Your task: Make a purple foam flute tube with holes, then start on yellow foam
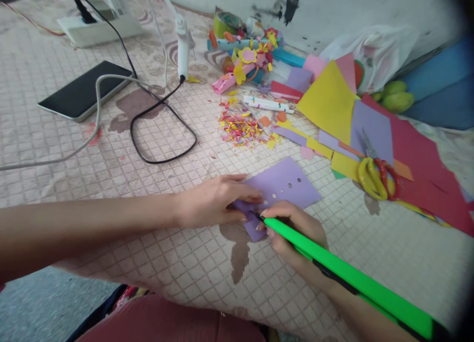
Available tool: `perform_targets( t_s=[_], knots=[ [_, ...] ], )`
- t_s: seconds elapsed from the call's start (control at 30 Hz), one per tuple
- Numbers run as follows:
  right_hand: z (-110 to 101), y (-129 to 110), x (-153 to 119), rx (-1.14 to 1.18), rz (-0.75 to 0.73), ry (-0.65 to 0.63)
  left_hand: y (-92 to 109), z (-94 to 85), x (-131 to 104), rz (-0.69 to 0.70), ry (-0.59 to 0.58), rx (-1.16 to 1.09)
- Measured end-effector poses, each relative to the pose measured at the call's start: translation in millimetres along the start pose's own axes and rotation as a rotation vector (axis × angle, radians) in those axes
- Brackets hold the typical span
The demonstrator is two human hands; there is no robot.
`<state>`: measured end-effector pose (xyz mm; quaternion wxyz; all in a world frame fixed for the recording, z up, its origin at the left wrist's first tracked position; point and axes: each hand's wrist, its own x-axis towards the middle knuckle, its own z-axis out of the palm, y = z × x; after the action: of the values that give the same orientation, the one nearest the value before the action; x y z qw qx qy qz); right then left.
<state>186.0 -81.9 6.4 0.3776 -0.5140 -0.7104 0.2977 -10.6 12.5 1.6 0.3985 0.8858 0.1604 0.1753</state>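
Note:
A purple paper sheet (283, 181) with a row of small round holes lies on the cloth in front of me. My left hand (222, 198) grips its left part, thumb and fingers bent on the paper. My right hand (296, 228) is closed around the front end of a long bright green tool with a dark tip (344, 270), which slants back along the forearm. The tip meets the sheet near my left fingertips; its exact shape is too small to tell. My fingers cover part of the paper.
Paper scraps (244, 129) are heaped beyond the sheet. Scissors (375, 176) rest on coloured papers (418, 159) at right. Farther back are paper-flower crafts (248, 60) and a white glue gun (183, 50). A dark tablet (87, 90), cables (163, 161) and a power strip (99, 28) lie left.

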Motion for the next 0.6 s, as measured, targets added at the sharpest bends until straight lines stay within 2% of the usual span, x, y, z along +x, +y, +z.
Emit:
perform_targets(
  t_s=[0.3,0.6],
  knots=[
    [-1.2,-6.4,0.1,-0.055,0.018,-0.001,4.0,1.4,-3.3,-0.076,-0.011,0.056],
    [-2.6,-6.0,-1.5,-0.059,0.024,-0.021,3.7,2.4,-4.4,-0.071,0.012,0.078]
  ],
)
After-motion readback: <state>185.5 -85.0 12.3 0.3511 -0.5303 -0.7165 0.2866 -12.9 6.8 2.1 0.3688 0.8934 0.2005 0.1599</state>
